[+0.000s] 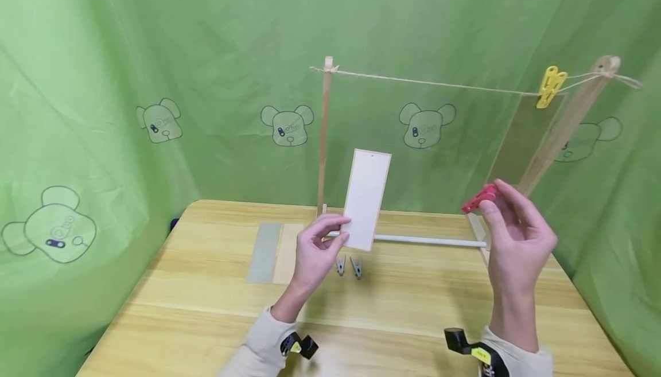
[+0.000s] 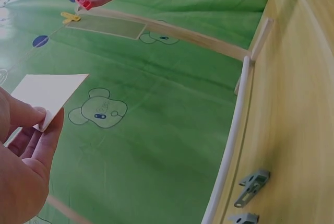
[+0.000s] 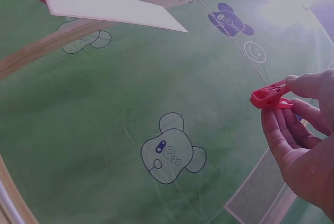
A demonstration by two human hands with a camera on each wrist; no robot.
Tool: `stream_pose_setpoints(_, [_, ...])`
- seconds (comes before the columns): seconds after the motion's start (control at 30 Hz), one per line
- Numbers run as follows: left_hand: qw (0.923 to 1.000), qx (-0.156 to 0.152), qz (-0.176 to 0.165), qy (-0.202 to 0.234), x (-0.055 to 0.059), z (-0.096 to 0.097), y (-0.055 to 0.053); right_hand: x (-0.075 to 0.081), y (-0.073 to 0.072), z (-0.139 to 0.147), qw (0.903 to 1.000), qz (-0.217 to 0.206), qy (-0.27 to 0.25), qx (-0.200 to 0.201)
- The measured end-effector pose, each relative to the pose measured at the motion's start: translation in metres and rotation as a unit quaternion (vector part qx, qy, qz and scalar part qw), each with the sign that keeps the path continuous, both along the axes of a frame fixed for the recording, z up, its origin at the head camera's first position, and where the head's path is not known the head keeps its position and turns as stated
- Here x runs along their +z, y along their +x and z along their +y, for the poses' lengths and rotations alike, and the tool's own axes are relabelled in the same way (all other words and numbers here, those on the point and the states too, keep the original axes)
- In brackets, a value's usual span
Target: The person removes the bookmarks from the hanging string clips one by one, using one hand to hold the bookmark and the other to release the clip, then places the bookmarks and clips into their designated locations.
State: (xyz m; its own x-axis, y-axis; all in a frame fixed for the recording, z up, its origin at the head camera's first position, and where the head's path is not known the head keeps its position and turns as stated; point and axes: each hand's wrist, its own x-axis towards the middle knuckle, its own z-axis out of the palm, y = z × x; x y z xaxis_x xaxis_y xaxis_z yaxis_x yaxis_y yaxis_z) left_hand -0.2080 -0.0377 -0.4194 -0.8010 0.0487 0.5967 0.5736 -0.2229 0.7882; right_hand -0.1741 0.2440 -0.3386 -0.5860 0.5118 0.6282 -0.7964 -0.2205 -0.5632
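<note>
My left hand (image 1: 318,248) pinches a white rectangular card (image 1: 368,196) by its lower left edge, between thumb and fingers. The card stands nearly upright above the table, with a small dark dot near its top. Off to the right, my right hand (image 1: 518,239) pinches a red clothespin (image 1: 480,197) between thumb and fingers; the right wrist view shows the same clothespin (image 3: 270,94) from the side. A string (image 1: 439,84) runs between two wooden posts behind both hands. At its right end a yellow clothespin (image 1: 551,87) holds a greyish card (image 1: 521,139) hanging down.
On the wooden table (image 1: 206,319) lie a grey-green card (image 1: 264,252) and a beige card (image 1: 286,255), left of two grey clothespins (image 1: 356,268). A white rod (image 1: 428,241) joins the feet of the left post (image 1: 324,142) and right post (image 1: 568,127). Green cloth hangs around the table.
</note>
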Motion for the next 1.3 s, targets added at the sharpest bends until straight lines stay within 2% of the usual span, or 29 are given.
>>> stream_pose_setpoints(0.17, [1.0000, -0.003, 0.002, 0.000, -0.004, -0.004, 0.000, -0.003, 0.004, -0.003, 0.9999, -0.015, 0.004, -0.007])
stream_pose_setpoints(0.67, [0.9996, 0.016, -0.015, -0.019, -0.012, -0.028, 0.006, -0.016, 0.003, -0.010, 0.9996, -0.021, -0.002, 0.021])
stream_pose_setpoints(1.0, [0.9989, 0.038, -0.012, -0.023, -0.011, -0.049, 0.005, -0.019, -0.004, -0.009, 0.9991, -0.022, 0.027, 0.025])
stream_pose_setpoints(1.3, [0.9981, 0.052, -0.023, -0.022, -0.011, -0.069, 0.008, -0.022, -0.007, -0.015, 0.9968, -0.054, 0.056, 0.017])
